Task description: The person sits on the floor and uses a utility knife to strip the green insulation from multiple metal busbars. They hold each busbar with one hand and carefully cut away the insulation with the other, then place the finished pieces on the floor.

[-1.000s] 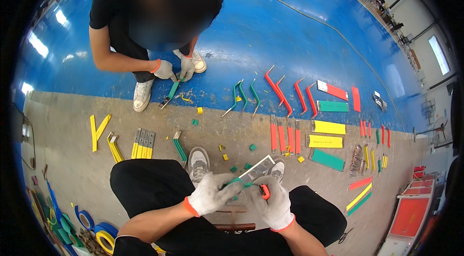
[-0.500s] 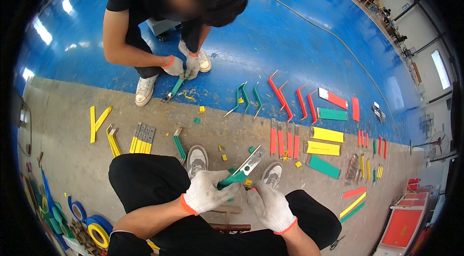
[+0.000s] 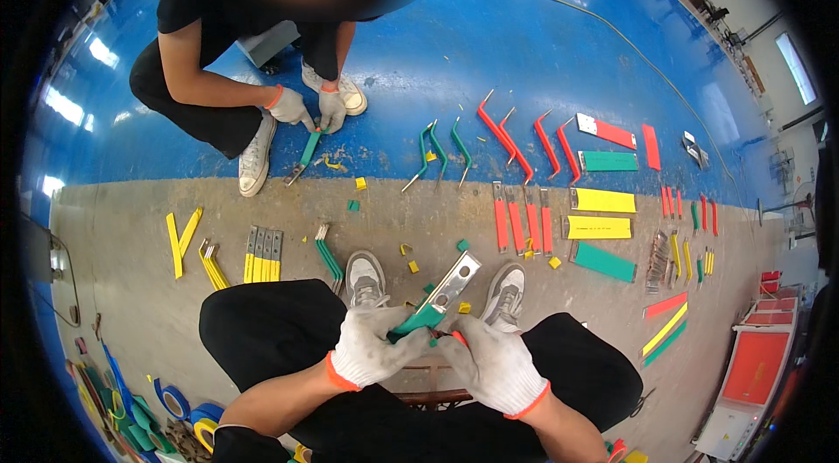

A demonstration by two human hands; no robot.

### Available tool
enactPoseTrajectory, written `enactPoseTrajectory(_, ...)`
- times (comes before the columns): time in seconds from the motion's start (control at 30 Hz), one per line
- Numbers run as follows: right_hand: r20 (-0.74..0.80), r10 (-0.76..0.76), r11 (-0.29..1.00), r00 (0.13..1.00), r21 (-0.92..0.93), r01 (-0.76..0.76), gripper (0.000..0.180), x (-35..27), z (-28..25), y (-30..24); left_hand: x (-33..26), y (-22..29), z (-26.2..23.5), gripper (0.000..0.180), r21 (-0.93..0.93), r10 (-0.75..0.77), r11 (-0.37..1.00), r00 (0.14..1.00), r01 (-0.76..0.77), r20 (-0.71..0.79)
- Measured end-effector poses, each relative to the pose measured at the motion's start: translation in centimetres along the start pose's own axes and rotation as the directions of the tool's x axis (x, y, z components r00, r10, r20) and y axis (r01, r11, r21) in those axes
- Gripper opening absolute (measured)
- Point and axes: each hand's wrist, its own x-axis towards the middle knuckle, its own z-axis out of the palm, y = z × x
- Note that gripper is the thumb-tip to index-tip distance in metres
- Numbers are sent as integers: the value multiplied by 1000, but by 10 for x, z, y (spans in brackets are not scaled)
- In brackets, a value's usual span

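A flat metal busbar [image 3: 456,278] with holes in its bare end and a green sleeve [image 3: 425,317] sits in my left hand [image 3: 371,349], its bare end pointing away to the right. My left fingers are closed round the sleeved part. Close by, my right hand [image 3: 494,367] is closed at the near end of the sleeve; a small red part shows at its fingertips, and the rest of what it holds is hidden. Both hands wear white gloves with orange cuffs. Scraps of green [image 3: 462,245] and yellow [image 3: 465,307] lie on the floor around the bar.
Across from me a gloved person works on another green-sleeved bar [image 3: 310,148]. Rows of red bars [image 3: 516,223], yellow bars [image 3: 599,228] and bent green bars [image 3: 426,153] lie on the floor. Tape rolls [image 3: 175,403] sit at lower left; a red-fronted cabinet [image 3: 753,360] stands at right.
My right hand has come in against the near end of the green sleeve, beside my left fingers. A red part now shows at its fingertips. The other person's hands have shifted along their bar.
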Motion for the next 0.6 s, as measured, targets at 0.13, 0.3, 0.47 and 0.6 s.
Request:
enactPoseTrajectory(0.13,-19,-25,999,1000,-41,25,31,-4,1,8,1,-2,3,29,39,48,998,999,-48,3)
enactPoseTrajectory(0.3,10,-20,1000,1000,-21,20,32,-6,-5,11,10,8,5,26,49,176,984,984,-174,-40)
enactPoseTrajectory(0.47,42,-44,995,998,-84,47,30,-3,-16,3,10,11,5,24,58,172,984,984,-170,-37)
enactPoseTrajectory(0.6,5,-53,991,999,-122,54,30,-5,-11,6,8,5,3,22,68,164,984,986,-162,-14)
